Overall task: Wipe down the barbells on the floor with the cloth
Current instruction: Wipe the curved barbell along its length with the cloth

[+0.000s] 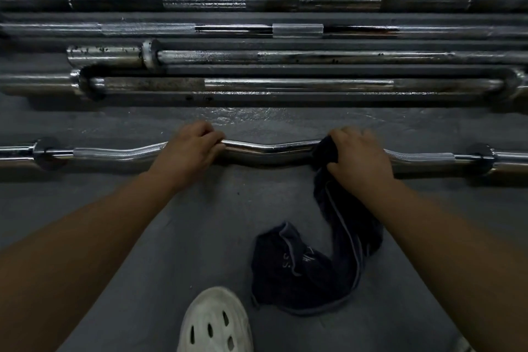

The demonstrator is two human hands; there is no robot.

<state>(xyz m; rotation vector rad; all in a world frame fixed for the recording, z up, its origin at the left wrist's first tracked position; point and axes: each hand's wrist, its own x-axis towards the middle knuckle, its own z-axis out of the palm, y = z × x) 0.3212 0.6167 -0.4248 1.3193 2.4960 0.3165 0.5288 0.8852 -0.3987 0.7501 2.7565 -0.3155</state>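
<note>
A chrome curl bar [268,151] with a wavy middle lies across the grey floor right in front of me. My left hand [187,151] grips its shaft left of the central bend. My right hand [358,156] grips a dark blue cloth [328,254] wrapped round the bar right of the bend. The rest of the cloth hangs down from my hand and lies bunched on the floor. Beyond the curl bar, several straight barbells [285,84] lie side by side, some with rust patches.
A white perforated clog [214,323] stands at the bottom centre, just left of the bunched cloth. Bare grey floor [143,120] separates the curl bar from the row of straight bars. The farthest dark bar [204,3] lies near the top of the view.
</note>
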